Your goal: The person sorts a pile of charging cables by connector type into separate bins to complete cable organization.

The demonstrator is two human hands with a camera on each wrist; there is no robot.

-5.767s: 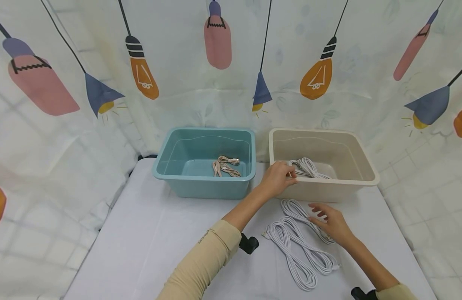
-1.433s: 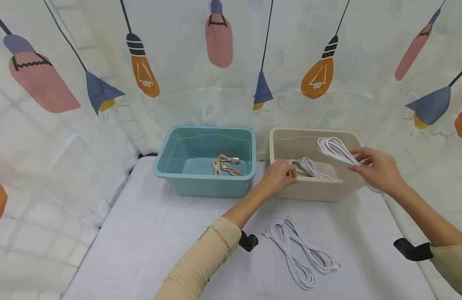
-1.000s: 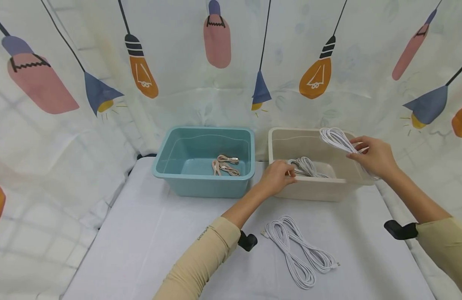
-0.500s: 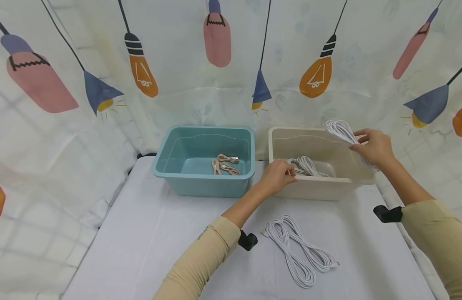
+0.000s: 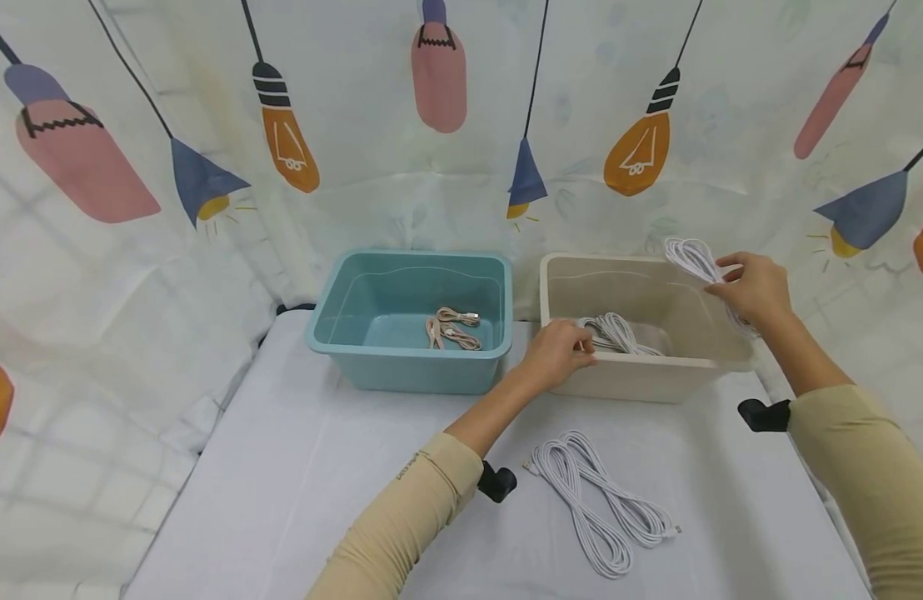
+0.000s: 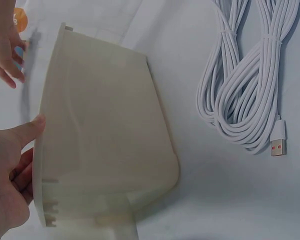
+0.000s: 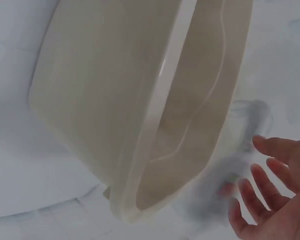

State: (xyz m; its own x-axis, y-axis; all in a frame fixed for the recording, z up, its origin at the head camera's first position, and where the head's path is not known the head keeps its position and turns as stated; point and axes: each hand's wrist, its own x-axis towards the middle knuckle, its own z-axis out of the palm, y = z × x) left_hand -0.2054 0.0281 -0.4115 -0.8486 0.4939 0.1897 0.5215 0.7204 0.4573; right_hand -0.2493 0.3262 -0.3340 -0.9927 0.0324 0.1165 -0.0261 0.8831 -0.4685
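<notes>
My right hand (image 5: 757,292) grips a bundled white cable (image 5: 692,258) over the back right rim of the beige bin (image 5: 634,379). The coil's loops stick out to the left of the fingers and its tail hangs below them. In the right wrist view the fingers (image 7: 262,187) are curved beside the bin, over a blurred grey patch. My left hand (image 5: 555,354) pinches the front left rim of the beige bin, thumb outside, as the left wrist view shows. More white cables (image 5: 619,335) lie inside this bin. Long white USB cables (image 6: 245,100) lie bundled on the table before it.
To the left stands a teal bin (image 5: 424,375) with tan cables (image 5: 454,327) in it. Both bins are on a white-covered table (image 5: 296,483), close against a curtain (image 5: 341,208) printed with lamps. Black wrist mounts stick out from both sleeves.
My right hand has taken a white cable bundle from the table, lifted it over the beige bin and carried it toward the back right rim. My left hand stays on the front rim.
</notes>
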